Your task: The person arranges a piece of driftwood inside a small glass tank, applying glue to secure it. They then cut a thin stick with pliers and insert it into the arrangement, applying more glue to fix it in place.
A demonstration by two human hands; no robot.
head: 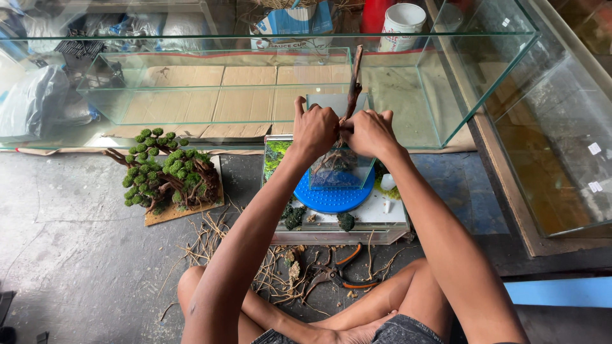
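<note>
Above blue disc [334,197] | left hand [313,129], right hand [368,132] both clenched on upright branch [354,83]

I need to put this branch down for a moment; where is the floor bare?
Bare grey floor lies left of the moss tree, in front of the long glass tank. Crowded: roots and pliers before the knees; both hands grip the branch.

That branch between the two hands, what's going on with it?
A person sits cross-legged on the floor, both the left hand and right hand gripping an upright branch over a small glass box on a blue round stand. A finished moss tree stands to the left, pliers lie among loose roots near the knees.
</note>
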